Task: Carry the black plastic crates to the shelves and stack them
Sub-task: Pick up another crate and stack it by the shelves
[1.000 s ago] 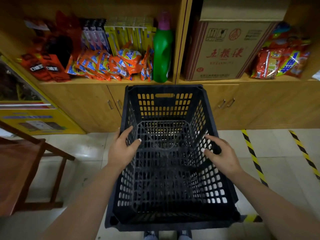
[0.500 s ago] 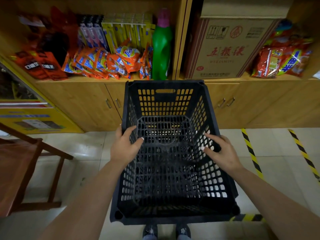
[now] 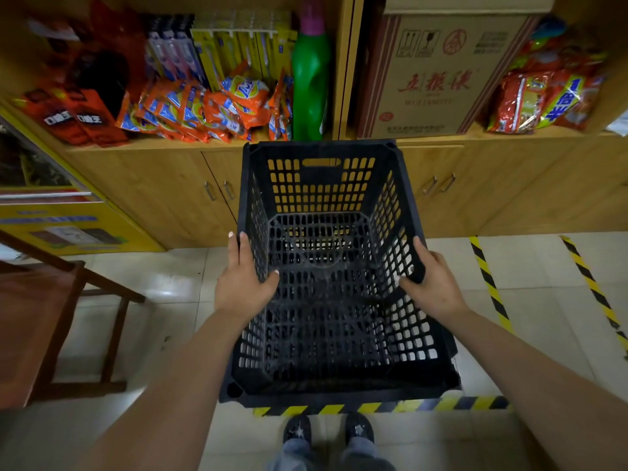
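Note:
An empty black plastic crate (image 3: pixel 326 300) with perforated walls hangs in front of me above the tiled floor, its far end close to the wooden shelf unit (image 3: pixel 210 144). My left hand (image 3: pixel 243 283) grips the crate's left rim, thumb inside and fingers along the outer wall. My right hand (image 3: pixel 433 283) grips the right rim the same way. The crate's far wall has a handle slot.
The shelf holds orange snack packets (image 3: pixel 210 107), a green bottle (image 3: pixel 311 79), a cardboard box (image 3: pixel 438 76) and more bags at right. Cabinet doors (image 3: pixel 170 195) are below. A wooden table (image 3: pixel 34 317) stands at left. Yellow-black floor tape (image 3: pixel 489 287) runs right and under the crate.
The crate has moved forward and down toward the cabinet. Both hands have shifted along the rims, the left fingers now on the outer wall. My feet have come into view.

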`<state>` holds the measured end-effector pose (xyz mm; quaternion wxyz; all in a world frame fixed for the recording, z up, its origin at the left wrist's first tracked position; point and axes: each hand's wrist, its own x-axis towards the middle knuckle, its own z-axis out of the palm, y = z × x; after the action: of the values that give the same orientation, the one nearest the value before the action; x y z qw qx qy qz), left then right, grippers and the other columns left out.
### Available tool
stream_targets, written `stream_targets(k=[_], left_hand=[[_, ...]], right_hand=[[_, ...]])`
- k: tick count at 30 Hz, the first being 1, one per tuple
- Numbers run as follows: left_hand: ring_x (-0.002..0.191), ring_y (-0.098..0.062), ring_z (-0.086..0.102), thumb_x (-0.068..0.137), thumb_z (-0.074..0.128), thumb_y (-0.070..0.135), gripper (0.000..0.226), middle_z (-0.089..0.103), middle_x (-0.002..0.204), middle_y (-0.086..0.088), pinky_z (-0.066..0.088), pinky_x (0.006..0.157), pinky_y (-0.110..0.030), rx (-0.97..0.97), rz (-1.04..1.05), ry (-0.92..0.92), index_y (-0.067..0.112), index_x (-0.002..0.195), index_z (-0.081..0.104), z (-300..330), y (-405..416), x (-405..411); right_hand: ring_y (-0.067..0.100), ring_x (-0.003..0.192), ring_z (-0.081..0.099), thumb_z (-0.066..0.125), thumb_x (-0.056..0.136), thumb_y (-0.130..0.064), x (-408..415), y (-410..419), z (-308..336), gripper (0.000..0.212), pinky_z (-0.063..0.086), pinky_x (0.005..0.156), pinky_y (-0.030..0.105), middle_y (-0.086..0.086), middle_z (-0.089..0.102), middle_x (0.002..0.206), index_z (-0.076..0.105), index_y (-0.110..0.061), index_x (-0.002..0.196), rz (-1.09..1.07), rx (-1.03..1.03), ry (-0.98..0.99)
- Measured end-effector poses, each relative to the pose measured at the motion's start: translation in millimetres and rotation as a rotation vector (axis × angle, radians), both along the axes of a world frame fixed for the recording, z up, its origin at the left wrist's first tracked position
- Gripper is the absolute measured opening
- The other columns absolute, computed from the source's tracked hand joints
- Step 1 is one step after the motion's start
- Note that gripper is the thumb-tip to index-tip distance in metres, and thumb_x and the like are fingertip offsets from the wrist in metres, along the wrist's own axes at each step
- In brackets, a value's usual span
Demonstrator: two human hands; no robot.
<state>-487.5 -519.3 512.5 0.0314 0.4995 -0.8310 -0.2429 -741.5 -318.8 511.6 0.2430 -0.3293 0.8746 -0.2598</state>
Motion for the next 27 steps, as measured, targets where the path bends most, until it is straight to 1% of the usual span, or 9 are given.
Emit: stream_targets(k=[2,5,9,12,15,17,20,23,27], left_hand=[[0.125,-0.035,0.046,0.088,0.053,0.049,0.093,-0.009,0.161,-0.002,0.05,0.083,-0.043,-0.003,0.011,-0.037,0.014,0.152,-0.003,-2.0,2.0,-3.6],[0.124,-0.035,0.047,0.087,0.052,0.051,0.093,-0.006,0.161,-0.002,0.051,0.079,-0.042,-0.048,0.014,-0.077,0.014,0.152,-0.003,-5.9,2.6,-5.4],[0.125,-0.034,0.046,0.086,0.053,0.05,0.093,-0.003,0.161,-0.002,0.049,0.074,-0.04,-0.067,0.018,-0.081,0.014,0.152,-0.001,-8.7,1.0,-5.3],[0.122,-0.035,0.048,0.086,0.054,0.049,0.094,-0.001,0.161,-0.003,0.048,0.072,-0.039,-0.073,0.021,-0.082,0.014,0.152,-0.001,-8.9,0.2,-6.6],[0.124,-0.035,0.046,0.087,0.054,0.047,0.093,-0.001,0.161,-0.004,0.047,0.073,-0.038,-0.072,0.019,-0.076,0.014,0.152,-0.002,-7.5,1.0,-5.9],[0.125,-0.036,0.046,0.087,0.054,0.047,0.092,-0.003,0.161,-0.004,0.046,0.072,-0.038,-0.073,0.012,-0.074,0.014,0.152,-0.003,-7.2,2.7,-3.6],[0.123,-0.037,0.047,0.086,0.055,0.047,0.094,-0.002,0.161,-0.005,0.046,0.07,-0.038,-0.088,-0.007,-0.078,0.013,0.152,-0.002,-9.0,5.6,0.9],[0.122,-0.036,0.048,0.085,0.055,0.048,0.094,-0.001,0.161,-0.005,0.049,0.072,-0.04,-0.087,-0.005,-0.084,0.015,0.152,-0.002,-9.7,4.7,-0.3],[0.116,-0.034,0.052,0.084,0.055,0.049,0.095,0.003,0.16,-0.007,0.046,0.064,-0.034,-0.119,0.0,-0.112,0.013,0.152,-0.001,-10.1,1.5,-8.8]], right_hand=[[0.028,0.096,0.059,0.065,0.089,-0.027,-1.2,-0.2,-0.1,0.085,0.054,0.082,0.043,0.011,0.039,0.139,0.01,-0.028,0.154,0.0,0.016,0.01],[0.027,0.092,0.059,0.064,0.089,-0.03,-1.5,-1.2,-2.2,0.087,0.052,0.079,0.039,0.01,0.037,0.14,0.006,-0.028,0.154,0.002,0.038,0.042],[0.032,0.102,0.058,0.064,0.089,-0.034,-1.7,-3.8,-5.6,0.095,0.051,0.083,0.04,0.01,0.036,0.14,-0.006,-0.028,0.153,0.003,0.082,0.077],[0.03,0.094,0.059,0.062,0.089,-0.034,-1.7,-5.2,-6.3,0.093,0.05,0.077,0.037,0.01,0.038,0.139,-0.004,-0.029,0.154,-0.004,0.087,0.107],[0.029,0.093,0.06,0.061,0.09,-0.035,0.6,-5.6,-4.4,0.091,0.048,0.074,0.034,0.009,0.037,0.14,-0.004,-0.028,0.154,-0.01,0.1,0.12],[0.03,0.093,0.06,0.059,0.091,-0.038,5.8,-3.4,-3.4,0.09,0.05,0.072,0.036,0.01,0.036,0.141,-0.004,-0.026,0.154,0.003,0.128,0.161],[0.032,0.089,0.061,0.057,0.09,-0.041,14.6,4.2,-5.8,0.089,0.053,0.065,0.039,0.013,0.036,0.14,-0.002,-0.021,0.154,0.032,0.17,0.254],[0.032,0.088,0.06,0.058,0.09,-0.041,13.9,5.7,-7.5,0.09,0.053,0.066,0.039,0.013,0.037,0.138,-0.002,-0.019,0.154,0.041,0.182,0.27],[0.03,0.08,0.06,0.059,0.089,-0.041,8.9,-1.9,-9.1,0.092,0.05,0.06,0.036,0.013,0.039,0.132,-0.002,-0.019,0.154,0.036,0.192,0.302]])
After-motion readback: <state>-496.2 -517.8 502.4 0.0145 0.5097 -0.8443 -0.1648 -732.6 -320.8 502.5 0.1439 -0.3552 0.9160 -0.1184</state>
